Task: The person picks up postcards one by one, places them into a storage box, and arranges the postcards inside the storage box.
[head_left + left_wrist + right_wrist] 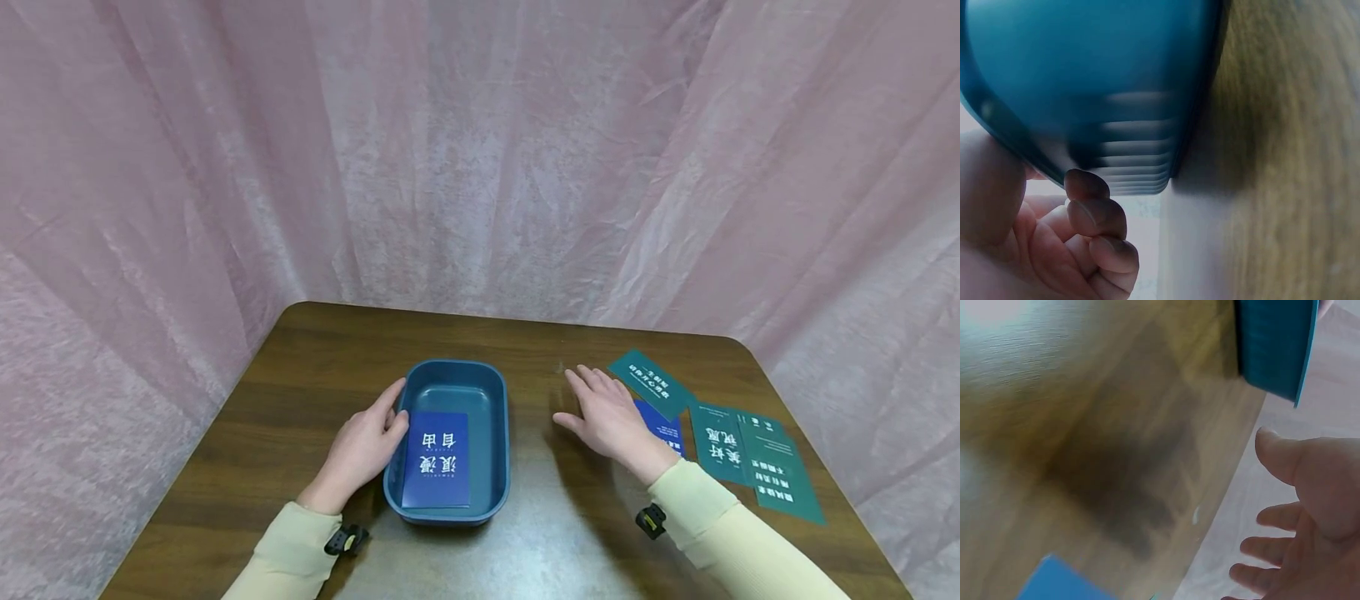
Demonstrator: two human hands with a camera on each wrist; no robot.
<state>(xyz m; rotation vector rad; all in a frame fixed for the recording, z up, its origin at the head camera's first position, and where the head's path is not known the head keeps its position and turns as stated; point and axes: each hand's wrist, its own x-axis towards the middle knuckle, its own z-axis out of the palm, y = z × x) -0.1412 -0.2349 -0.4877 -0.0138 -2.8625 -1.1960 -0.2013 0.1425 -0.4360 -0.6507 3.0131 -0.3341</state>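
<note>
A blue plastic bin stands on the table, and inside it lies a blue card with white characters. At the bin's left side my left hand grips the rim, thumb over the edge; in the left wrist view its curled fingers meet the bin's outer wall. My right hand hovers over the table with fingers spread, holding nothing. Just right of it, another blue card is partly covered by a tilted green card and hidden partly by the wrist.
Farther right, a green card and another green card overlap near the right edge of the brown wooden table. A pink curtain hangs behind the table and along its sides.
</note>
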